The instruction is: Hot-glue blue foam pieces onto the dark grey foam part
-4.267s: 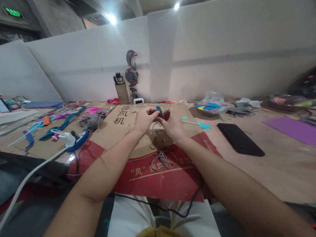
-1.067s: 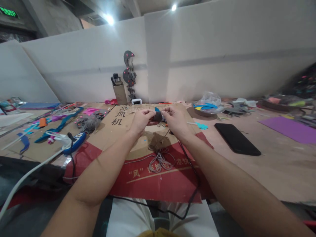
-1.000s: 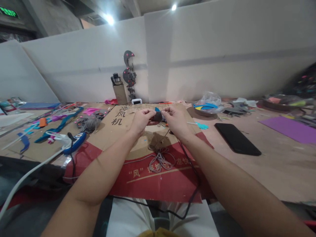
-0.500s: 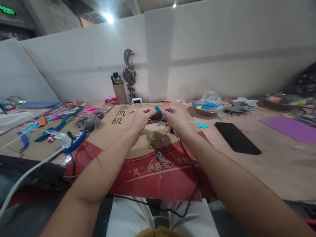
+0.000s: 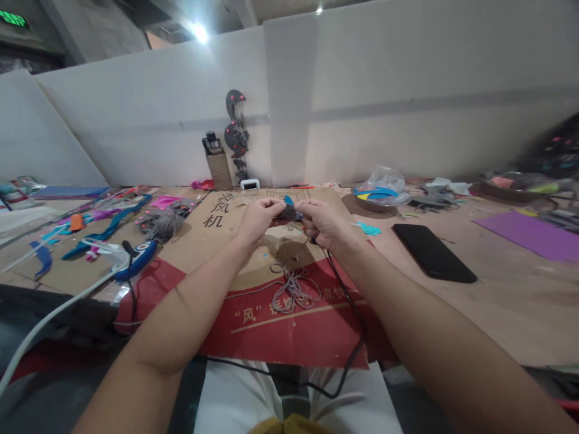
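My left hand (image 5: 263,218) pinches the left edge of a small, flat, dark grey piece (image 5: 286,213), possibly felt or foam. At its right edge, my right hand (image 5: 320,220) is closed, thumb and fingertips pressed together; the exact grip is partly hidden. A blue pointed bit (image 5: 288,200) shows just above the piece. Below the hands, a loose bundle of thin grey cord (image 5: 296,291) lies on a flattened cardboard sheet (image 5: 289,337), with one strand rising toward my right hand. A black cable (image 5: 348,289) runs down from under that hand.
A black phone (image 5: 433,253) lies to the right, near a purple sheet (image 5: 527,236). Behind stand a bottle (image 5: 219,169) and a bowl (image 5: 377,202) with blue scraps. Left are grey yarn (image 5: 165,223) and a blue-and-white power strip (image 5: 138,259).
My right hand has shifted slightly right and its fingers have curled in more. My left hand keeps its pinch on the dark grey piece, which looks a little more tilted.
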A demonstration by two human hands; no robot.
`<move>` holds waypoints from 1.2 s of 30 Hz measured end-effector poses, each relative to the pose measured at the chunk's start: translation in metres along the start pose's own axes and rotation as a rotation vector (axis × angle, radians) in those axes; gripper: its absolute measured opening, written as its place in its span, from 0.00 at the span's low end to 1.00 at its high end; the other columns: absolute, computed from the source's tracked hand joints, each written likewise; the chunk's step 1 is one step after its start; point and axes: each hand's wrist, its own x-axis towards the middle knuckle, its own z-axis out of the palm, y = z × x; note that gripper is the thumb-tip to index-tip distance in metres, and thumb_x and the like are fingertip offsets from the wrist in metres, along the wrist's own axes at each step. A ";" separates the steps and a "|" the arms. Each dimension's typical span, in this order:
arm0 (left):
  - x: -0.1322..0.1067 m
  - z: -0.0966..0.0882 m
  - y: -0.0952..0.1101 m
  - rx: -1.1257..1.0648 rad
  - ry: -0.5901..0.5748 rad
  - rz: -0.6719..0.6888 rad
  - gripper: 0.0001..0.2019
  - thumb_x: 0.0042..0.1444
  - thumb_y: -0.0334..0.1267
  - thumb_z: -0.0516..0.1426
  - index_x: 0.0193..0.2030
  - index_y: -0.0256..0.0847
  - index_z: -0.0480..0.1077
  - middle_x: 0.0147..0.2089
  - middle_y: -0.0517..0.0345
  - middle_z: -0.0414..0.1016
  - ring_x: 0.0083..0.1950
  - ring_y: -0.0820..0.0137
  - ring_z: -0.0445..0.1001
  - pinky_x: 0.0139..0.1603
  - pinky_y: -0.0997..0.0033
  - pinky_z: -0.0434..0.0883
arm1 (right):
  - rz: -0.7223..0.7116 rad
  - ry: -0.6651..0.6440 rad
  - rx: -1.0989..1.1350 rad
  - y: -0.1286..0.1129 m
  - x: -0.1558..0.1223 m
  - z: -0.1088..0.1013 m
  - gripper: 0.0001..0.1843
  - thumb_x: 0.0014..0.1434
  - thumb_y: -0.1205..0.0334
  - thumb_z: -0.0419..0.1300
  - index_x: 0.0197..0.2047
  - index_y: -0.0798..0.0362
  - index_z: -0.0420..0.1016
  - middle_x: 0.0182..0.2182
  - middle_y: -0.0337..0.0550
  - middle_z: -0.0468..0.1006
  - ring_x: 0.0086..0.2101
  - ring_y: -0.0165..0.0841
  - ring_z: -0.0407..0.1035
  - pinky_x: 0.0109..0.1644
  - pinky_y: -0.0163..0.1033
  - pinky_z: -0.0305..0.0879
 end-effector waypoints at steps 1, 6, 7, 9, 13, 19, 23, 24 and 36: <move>0.000 0.000 0.000 0.003 -0.001 -0.002 0.08 0.45 0.37 0.64 0.28 0.35 0.72 0.29 0.57 0.73 0.32 0.73 0.72 0.39 0.64 0.77 | 0.009 -0.013 -0.003 0.001 0.001 -0.001 0.09 0.52 0.64 0.61 0.27 0.51 0.62 0.12 0.25 0.50 0.14 0.20 0.39 0.17 0.29 0.33; -0.001 0.000 0.003 0.011 -0.001 -0.025 0.07 0.46 0.36 0.63 0.27 0.35 0.71 0.29 0.57 0.73 0.32 0.73 0.72 0.40 0.63 0.77 | 0.020 -0.034 -0.012 0.002 0.003 -0.003 0.13 0.51 0.64 0.60 0.24 0.50 0.56 0.12 0.25 0.48 0.14 0.19 0.38 0.17 0.29 0.33; -0.001 0.000 0.003 0.015 -0.002 -0.028 0.07 0.46 0.36 0.63 0.27 0.35 0.71 0.29 0.57 0.73 0.32 0.73 0.72 0.40 0.63 0.77 | 0.023 -0.034 -0.014 0.002 0.003 -0.003 0.13 0.50 0.64 0.60 0.23 0.50 0.56 0.12 0.25 0.48 0.14 0.19 0.37 0.17 0.29 0.33; -0.001 0.000 0.003 0.020 -0.008 -0.029 0.08 0.46 0.37 0.63 0.27 0.35 0.70 0.28 0.58 0.73 0.31 0.73 0.72 0.39 0.64 0.77 | 0.034 -0.039 -0.017 0.002 0.003 -0.003 0.14 0.49 0.64 0.59 0.23 0.50 0.55 0.11 0.25 0.48 0.14 0.19 0.37 0.16 0.29 0.33; 0.000 -0.001 0.001 0.013 -0.009 -0.032 0.08 0.45 0.37 0.63 0.27 0.36 0.70 0.27 0.59 0.72 0.31 0.73 0.72 0.39 0.64 0.77 | 0.036 -0.047 -0.003 0.003 0.002 -0.001 0.15 0.47 0.63 0.60 0.23 0.49 0.54 0.11 0.25 0.48 0.14 0.19 0.37 0.17 0.29 0.33; 0.000 0.000 0.002 0.005 0.005 -0.061 0.07 0.45 0.35 0.62 0.26 0.36 0.69 0.27 0.59 0.73 0.30 0.73 0.73 0.39 0.65 0.77 | 0.019 -0.048 0.041 0.003 -0.001 0.004 0.13 0.47 0.64 0.61 0.24 0.50 0.57 0.13 0.24 0.48 0.15 0.20 0.39 0.17 0.28 0.34; 0.000 0.000 0.003 0.009 0.012 -0.080 0.06 0.46 0.34 0.61 0.25 0.36 0.68 0.27 0.59 0.73 0.29 0.75 0.72 0.36 0.68 0.76 | 0.022 -0.037 0.056 0.004 -0.003 0.007 0.15 0.48 0.63 0.61 0.23 0.50 0.55 0.14 0.25 0.48 0.15 0.20 0.39 0.17 0.28 0.33; 0.000 0.000 0.003 0.005 0.003 -0.078 0.06 0.47 0.34 0.61 0.25 0.36 0.69 0.26 0.59 0.73 0.28 0.75 0.72 0.35 0.69 0.76 | 0.020 -0.035 0.057 0.004 -0.002 0.007 0.15 0.49 0.63 0.61 0.23 0.50 0.55 0.14 0.25 0.47 0.15 0.20 0.39 0.17 0.28 0.34; 0.004 -0.009 0.005 -0.047 -0.125 -0.161 0.05 0.47 0.32 0.62 0.32 0.34 0.73 0.32 0.53 0.76 0.31 0.73 0.73 0.34 0.68 0.77 | 0.056 0.003 0.035 0.004 0.002 0.001 0.15 0.49 0.66 0.58 0.22 0.50 0.52 0.13 0.25 0.47 0.15 0.19 0.38 0.17 0.28 0.34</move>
